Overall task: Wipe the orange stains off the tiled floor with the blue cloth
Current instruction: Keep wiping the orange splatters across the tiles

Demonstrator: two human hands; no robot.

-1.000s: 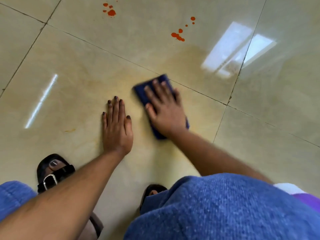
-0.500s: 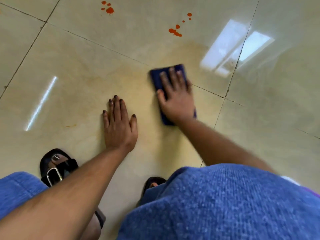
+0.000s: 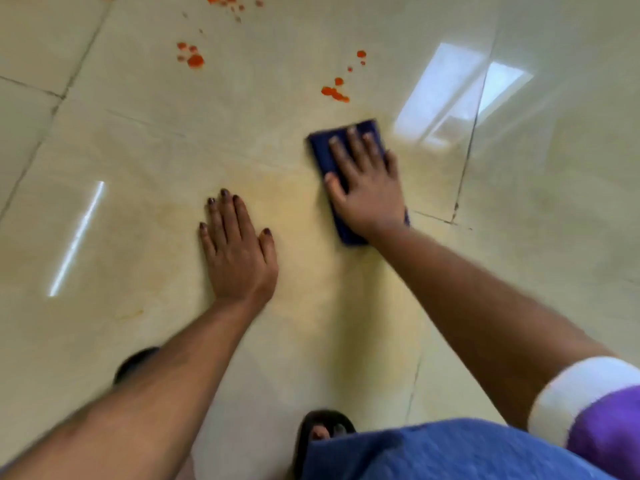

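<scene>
My right hand point(image 3: 367, 188) presses flat on the folded blue cloth point(image 3: 323, 150), fingers straight, on the cream tiled floor point(image 3: 138, 168). Just beyond the cloth lies a cluster of orange stains point(image 3: 334, 92). A second orange cluster point(image 3: 194, 58) sits farther left, and more orange spots point(image 3: 225, 0) show at the top edge. My left hand point(image 3: 237, 251) rests flat on the tile, fingers together, beside a faint yellowish smear point(image 3: 298, 202) between both hands.
Dark grout lines point(image 3: 465, 168) cross the floor right of the cloth. My sandalled feet point(image 3: 322, 431) stand at the bottom, with my blue garment point(image 3: 433, 452) over my knee. Bright window glare point(image 3: 450, 91) reflects off the tile at the upper right.
My right hand has slid the cloth forward and rightward, closer to the nearest orange stains. The view has shifted forward, showing more stains at the top. My left hand stays planted.
</scene>
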